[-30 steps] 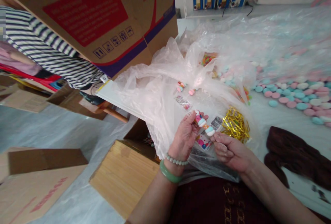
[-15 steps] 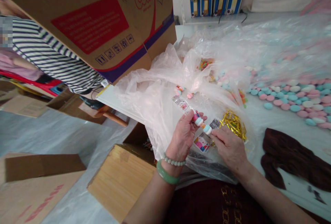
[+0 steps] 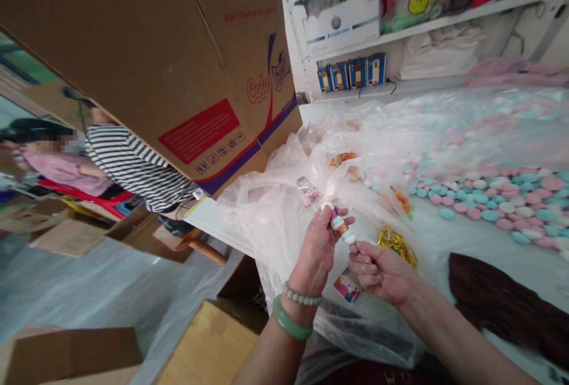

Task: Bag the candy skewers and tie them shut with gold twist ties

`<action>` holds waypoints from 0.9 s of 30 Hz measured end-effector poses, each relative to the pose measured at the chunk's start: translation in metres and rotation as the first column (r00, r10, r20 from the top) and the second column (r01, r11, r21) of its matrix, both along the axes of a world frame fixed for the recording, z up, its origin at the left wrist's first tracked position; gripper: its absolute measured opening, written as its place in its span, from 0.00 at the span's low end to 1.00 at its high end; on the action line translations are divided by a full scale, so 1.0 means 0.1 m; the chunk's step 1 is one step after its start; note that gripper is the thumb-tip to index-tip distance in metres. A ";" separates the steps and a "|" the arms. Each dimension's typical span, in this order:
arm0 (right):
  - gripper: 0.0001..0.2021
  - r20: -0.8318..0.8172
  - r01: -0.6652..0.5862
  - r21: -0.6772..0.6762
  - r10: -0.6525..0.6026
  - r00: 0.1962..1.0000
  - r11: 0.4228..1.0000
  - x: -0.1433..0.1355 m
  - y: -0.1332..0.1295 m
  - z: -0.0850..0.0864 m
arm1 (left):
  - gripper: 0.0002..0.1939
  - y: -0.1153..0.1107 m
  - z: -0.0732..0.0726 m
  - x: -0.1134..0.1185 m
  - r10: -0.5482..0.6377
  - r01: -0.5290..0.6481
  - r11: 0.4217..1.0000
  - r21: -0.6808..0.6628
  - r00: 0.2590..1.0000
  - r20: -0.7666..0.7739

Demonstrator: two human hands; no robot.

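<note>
A short row of round pastel candy-like pieces [image 3: 342,228], white, blue, pink and orange, spans both hands. My left hand [image 3: 319,245] pinches its upper end between thumb and fingers. At the lower end, the thumb and forefinger of my right hand [image 3: 384,271] close on the tip. A clear wrapper with a printed label [image 3: 307,189] lies just beyond the left fingers. Shiny gold twist ties [image 3: 395,244] lie right of the hands, on clear plastic sheeting [image 3: 275,219]. Below the row is a printed card with coloured dots [image 3: 347,286].
Many pastel discs [image 3: 498,198] spread over the table at right, partly under plastic. A dark brown cloth [image 3: 502,302] lies nearer. A large cola carton [image 3: 213,76] stands at left, before a person in stripes [image 3: 133,162]. Open boxes [image 3: 75,352] sit on the floor.
The view has tilted upward, showing more shelves. Both hands still hold the row of pieces; my right fingers are more curled. A black-and-white patterned piece beside the right hand no longer shows.
</note>
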State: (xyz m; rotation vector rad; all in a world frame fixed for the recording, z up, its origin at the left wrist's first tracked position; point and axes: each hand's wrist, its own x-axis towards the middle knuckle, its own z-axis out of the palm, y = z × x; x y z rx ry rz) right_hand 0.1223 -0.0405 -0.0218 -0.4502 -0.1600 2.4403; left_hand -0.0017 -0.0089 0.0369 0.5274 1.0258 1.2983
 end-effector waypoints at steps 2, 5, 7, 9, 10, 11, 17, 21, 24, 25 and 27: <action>0.06 -0.138 -0.017 -0.019 0.014 0.990 1.000 0.02 0.01 -0.02 | 0.12 0.00 0.00 0.03 -0.013 0.013 1.000 -0.016 1.000 -0.001; 0.08 -0.127 0.024 -0.008 -0.025 0.992 1.000 0.03 -0.01 -0.01 | 0.11 0.02 0.01 0.03 -0.082 0.084 0.994 -0.065 0.996 0.035; 0.10 0.006 0.076 0.050 -0.077 0.997 0.996 0.05 -0.03 0.01 | 0.06 0.07 0.03 -0.04 -0.156 0.164 0.981 -0.105 0.985 0.079; 0.11 0.199 0.131 0.153 -0.161 0.967 0.979 0.08 -0.06 0.03 | 0.10 0.13 0.08 -0.13 -0.192 0.206 0.972 -0.112 0.973 0.127; 0.11 0.296 0.152 0.212 -0.211 0.932 0.965 0.09 -0.07 0.04 | 0.15 0.15 0.11 -0.18 -0.195 0.211 0.972 -0.100 0.969 0.152; 0.11 0.379 0.162 0.267 -0.258 0.888 0.950 0.10 -0.08 0.05 | 0.17 0.18 0.13 -0.22 -0.193 0.211 0.974 -0.083 0.965 0.179; 0.11 0.503 0.189 0.350 -0.354 0.789 0.918 0.10 -0.10 0.10 | 0.05 0.25 0.12 -0.24 -0.138 0.142 0.990 -0.002 0.959 0.246; 0.11 0.316 0.115 0.153 -0.159 0.935 0.981 0.10 -0.11 0.09 | 0.11 0.24 0.00 -0.14 -0.021 0.017 1.000 0.015 0.948 0.319; 0.11 0.188 0.060 0.065 -0.072 0.979 0.996 0.11 -0.11 0.05 | 0.13 0.22 -0.06 -0.10 0.006 -0.010 1.000 0.009 0.934 0.356; 0.11 0.169 0.057 0.058 -0.066 0.983 0.997 0.12 -0.11 0.03 | 0.14 0.21 -0.07 -0.10 -0.001 -0.005 1.000 0.016 0.934 0.358; 0.10 0.120 0.028 0.035 -0.032 0.992 0.999 0.14 -0.11 0.00 | 0.14 0.20 -0.07 -0.10 -0.035 0.018 0.999 0.050 0.935 0.353</action>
